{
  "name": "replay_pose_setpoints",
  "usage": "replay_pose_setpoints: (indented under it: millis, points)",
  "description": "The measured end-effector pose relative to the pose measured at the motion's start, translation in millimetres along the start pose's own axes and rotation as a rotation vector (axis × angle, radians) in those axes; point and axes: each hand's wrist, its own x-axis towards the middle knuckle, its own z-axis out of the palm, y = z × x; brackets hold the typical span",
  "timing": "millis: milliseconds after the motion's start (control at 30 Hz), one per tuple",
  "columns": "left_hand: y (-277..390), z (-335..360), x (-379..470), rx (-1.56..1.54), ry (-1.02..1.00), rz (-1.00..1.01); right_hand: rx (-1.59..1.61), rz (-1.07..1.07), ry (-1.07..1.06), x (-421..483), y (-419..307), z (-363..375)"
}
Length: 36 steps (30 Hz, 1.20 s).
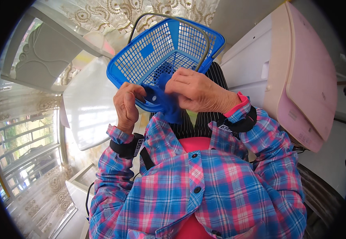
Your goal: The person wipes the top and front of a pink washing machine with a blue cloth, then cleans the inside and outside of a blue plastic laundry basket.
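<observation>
A piece of blue cloth (172,109) hangs between my two hands over the near rim of a blue plastic basket (148,50). My right hand (198,89) has the cloth bunched in its fingers. My left hand (128,103) pinches the cloth's left edge between thumb and fingers, close to the basket's rim. A small pale round spot shows on the darker part of the cloth. The basket has lattice walls and rests on or against my striped trousers (214,74). Its grey-green handle (204,34) stands up over the opening.
At right stands a pink and white lidded appliance (304,74). A glossy white panel (91,101) and a grey carved furniture piece (41,56) are at left. Lace curtains (101,12) hang behind the basket. A barred window (26,137) lies farther left.
</observation>
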Motion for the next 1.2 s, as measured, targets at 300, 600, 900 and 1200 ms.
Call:
replay_pose_setpoints:
  millis: [300, 600, 900, 1200]
  points:
    - [0.8, -1.3, 15.8, 0.212, -0.070, 0.092, 0.830, 0.325, 0.756, -23.0, -22.6, -48.3]
    - [-11.5, -16.1, 22.7, 0.185, -0.105, 0.022, 0.931, 0.475, 0.653, -38.5, -35.6, -46.6]
    - [-0.4, -13.3, 23.1, 0.402, -0.317, 0.275, 0.519, 0.432, 0.517, -67.8, -72.7, -87.3]
    - [9.9, -8.6, 28.7, 0.376, -0.233, 0.249, -0.086, 0.584, 0.086, -61.0, -95.1, -109.9]
